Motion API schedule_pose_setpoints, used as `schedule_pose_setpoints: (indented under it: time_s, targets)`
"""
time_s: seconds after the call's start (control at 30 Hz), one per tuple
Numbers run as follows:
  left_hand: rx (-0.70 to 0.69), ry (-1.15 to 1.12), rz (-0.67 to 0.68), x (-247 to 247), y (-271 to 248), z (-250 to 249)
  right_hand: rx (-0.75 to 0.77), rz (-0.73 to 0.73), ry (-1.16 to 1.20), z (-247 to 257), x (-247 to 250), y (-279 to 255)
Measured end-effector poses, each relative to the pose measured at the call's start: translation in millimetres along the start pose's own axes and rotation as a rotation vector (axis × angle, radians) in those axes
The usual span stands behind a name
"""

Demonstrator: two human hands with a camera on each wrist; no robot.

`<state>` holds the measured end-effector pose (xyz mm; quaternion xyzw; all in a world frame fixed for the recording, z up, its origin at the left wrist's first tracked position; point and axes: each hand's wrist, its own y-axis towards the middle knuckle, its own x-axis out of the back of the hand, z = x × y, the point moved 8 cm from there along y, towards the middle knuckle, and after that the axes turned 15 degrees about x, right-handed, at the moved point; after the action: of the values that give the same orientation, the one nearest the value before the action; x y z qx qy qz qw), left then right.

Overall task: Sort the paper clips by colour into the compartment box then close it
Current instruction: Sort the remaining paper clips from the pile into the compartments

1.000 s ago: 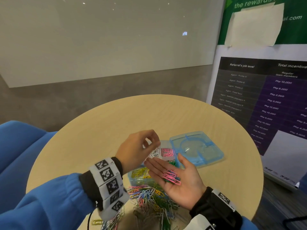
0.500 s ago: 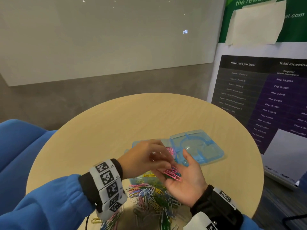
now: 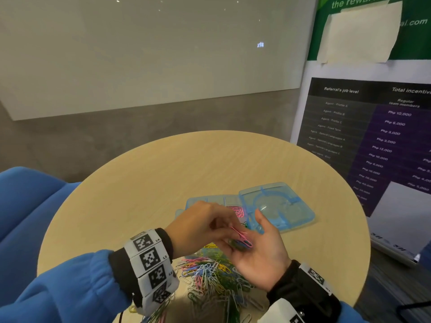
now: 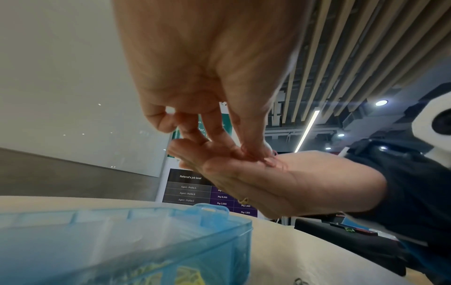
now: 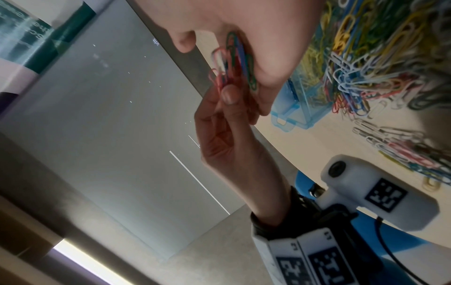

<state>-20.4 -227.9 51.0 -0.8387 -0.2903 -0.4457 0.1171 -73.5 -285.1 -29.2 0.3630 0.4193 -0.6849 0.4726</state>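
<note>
My right hand (image 3: pixel 261 248) lies palm up over the near edge of the blue compartment box (image 3: pixel 205 201), carrying a small bunch of clips (image 3: pixel 242 240); the right wrist view shows pink, green and blue clips (image 5: pixel 234 61). My left hand (image 3: pixel 232 231) reaches across and pinches the pink clips in that palm between thumb and fingertips (image 4: pixel 253 152). The box's clear lid (image 3: pixel 277 206) lies open to the right. Pink clips (image 3: pixel 238 210) sit in one compartment and yellow clips (image 3: pixel 210 245) in another. A mixed pile of clips (image 3: pixel 214 276) lies on the table in front of the box.
The round wooden table (image 3: pixel 163 183) is bare beyond the box. A blue chair (image 3: pixel 30 206) stands at the left. A poster board (image 3: pixel 373 141) leans at the right, past the table edge. More loose clips (image 5: pixel 402 154) lie near my left wrist.
My left hand came down from above the box onto my right palm and took hold of the pink clips there. The right hand has stayed palm up, drifting slightly.
</note>
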Motion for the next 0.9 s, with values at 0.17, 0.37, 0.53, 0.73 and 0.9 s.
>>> schedule_pose_setpoints:
  time_s: [0.17,0.37,0.53,0.73,0.9]
  targets:
    - [0.043,-0.007,0.017,1.4,3.1,4.7,-0.013,0.011,-0.013,1.2,-0.6,-1.2]
    - [0.095,-0.029,-0.057,14.6,12.7,8.0,-0.017,-0.036,-0.035,0.5,1.1,-1.6]
    - [0.160,-0.024,-0.109,28.8,31.4,19.2,-0.036,-0.015,-0.034,1.4,-0.3,-1.6]
    - [0.346,0.213,-0.261,36.6,55.3,38.9,-0.059,-0.006,-0.035,-0.9,1.6,0.9]
    - [0.417,0.262,-0.090,16.1,65.0,43.5,-0.037,-0.040,-0.066,2.5,4.9,1.0]
